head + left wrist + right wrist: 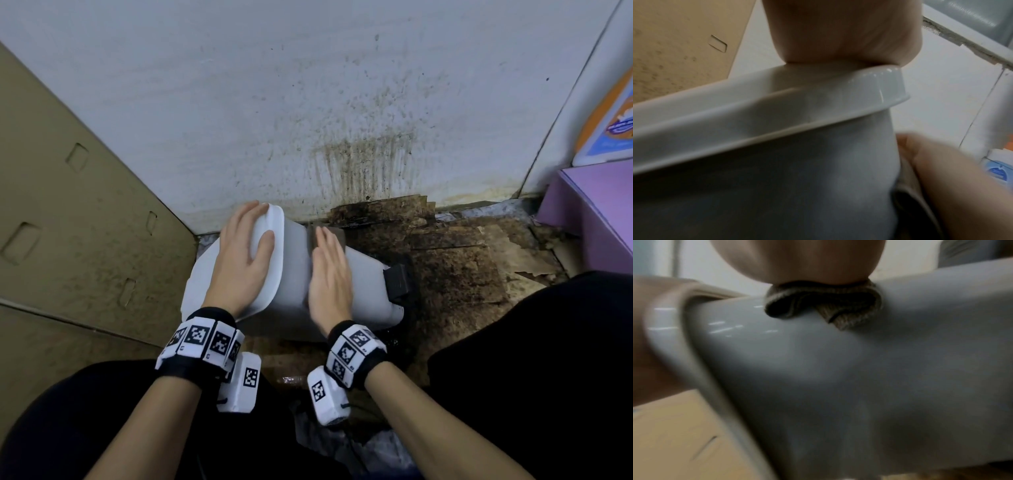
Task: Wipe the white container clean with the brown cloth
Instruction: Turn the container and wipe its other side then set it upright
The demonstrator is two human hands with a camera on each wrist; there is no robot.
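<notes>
Stained, flaking floor point(455, 274) meets a spattered white wall point(239, 85), with a cardboard panel point(68, 205) close on the left and a purple box point(589, 209) on the right, leaving a narrow pocket. Lying tipped on the floor there, the white container point(294, 284) is steadied by the left hand point(239, 253), fingers flat over its rim. Right hand point(329, 274) presses the brown cloth point(824, 305) flat against its side. No writing is legible.

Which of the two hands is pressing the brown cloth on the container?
The right hand, flat on the brown cloth; the left hand rests on the rim.
</notes>
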